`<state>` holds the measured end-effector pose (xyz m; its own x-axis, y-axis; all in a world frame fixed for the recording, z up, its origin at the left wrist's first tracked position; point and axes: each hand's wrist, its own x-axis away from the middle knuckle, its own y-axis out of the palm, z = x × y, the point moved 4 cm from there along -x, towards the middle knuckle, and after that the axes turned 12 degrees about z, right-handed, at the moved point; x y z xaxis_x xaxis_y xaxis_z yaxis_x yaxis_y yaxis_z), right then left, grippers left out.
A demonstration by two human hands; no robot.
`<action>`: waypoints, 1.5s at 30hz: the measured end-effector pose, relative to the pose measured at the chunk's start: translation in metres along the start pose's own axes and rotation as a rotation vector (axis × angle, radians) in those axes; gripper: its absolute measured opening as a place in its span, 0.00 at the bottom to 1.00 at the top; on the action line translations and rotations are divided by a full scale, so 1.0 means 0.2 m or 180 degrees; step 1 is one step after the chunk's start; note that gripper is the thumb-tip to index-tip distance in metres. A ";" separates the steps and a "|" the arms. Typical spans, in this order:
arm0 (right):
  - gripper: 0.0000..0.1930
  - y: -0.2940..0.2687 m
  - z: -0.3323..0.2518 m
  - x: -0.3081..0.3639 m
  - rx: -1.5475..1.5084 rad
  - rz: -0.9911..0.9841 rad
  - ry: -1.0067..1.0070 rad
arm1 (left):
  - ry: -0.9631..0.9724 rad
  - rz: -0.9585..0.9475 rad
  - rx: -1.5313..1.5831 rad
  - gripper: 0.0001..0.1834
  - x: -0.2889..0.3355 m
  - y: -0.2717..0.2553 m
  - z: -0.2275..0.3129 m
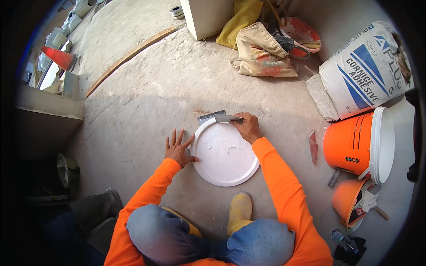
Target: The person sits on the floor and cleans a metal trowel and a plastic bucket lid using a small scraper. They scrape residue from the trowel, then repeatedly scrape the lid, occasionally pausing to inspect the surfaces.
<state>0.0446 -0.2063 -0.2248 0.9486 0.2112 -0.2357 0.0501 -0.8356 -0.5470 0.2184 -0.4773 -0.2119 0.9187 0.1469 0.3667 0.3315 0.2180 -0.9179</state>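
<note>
On the concrete floor before me lies a round white bucket lid (pixel 224 153), with pale residue on its face. My right hand (pixel 248 127) is closed round a wide-bladed putty knife (pixel 225 118); the knife crosses the lid's far rim, its dark blade edge reaching past the rim to the left. The handle is mostly hidden in my fingers. At the lid's left edge, my left hand (pixel 179 150) is open with fingers spread, the thumb touching the rim.
To the right are an orange bucket (pixel 348 142) on its side, a white-and-blue bag (pixel 361 73), a red pointed piece (pixel 313 147) and an orange container (pixel 348 199). Ahead lie a cloth sack (pixel 262 48) and a wooden strip (pixel 128 55). A traffic cone (pixel 60 57) is far left.
</note>
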 end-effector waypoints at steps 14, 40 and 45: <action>0.13 0.09 -0.04 -0.03 -0.0102 0.0160 -0.0464 | 0.0090 -0.0069 0.0033 0.63 -0.02 0.01 -0.01; 0.19 -0.52 -0.28 0.57 -0.0048 0.0746 0.1401 | 0.2760 0.2195 0.0421 0.16 -0.23 -0.37 0.07; 0.18 -1.06 -0.64 0.86 -0.0441 0.1229 0.2059 | 0.2063 0.0548 0.1536 0.18 -0.41 -0.78 0.35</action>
<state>0.2359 -0.0575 -0.0468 0.8987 -0.4119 0.1508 -0.3237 -0.8548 -0.4055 0.0773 -0.4562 -0.0888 0.9388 -0.3374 -0.0689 0.1818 0.6555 -0.7330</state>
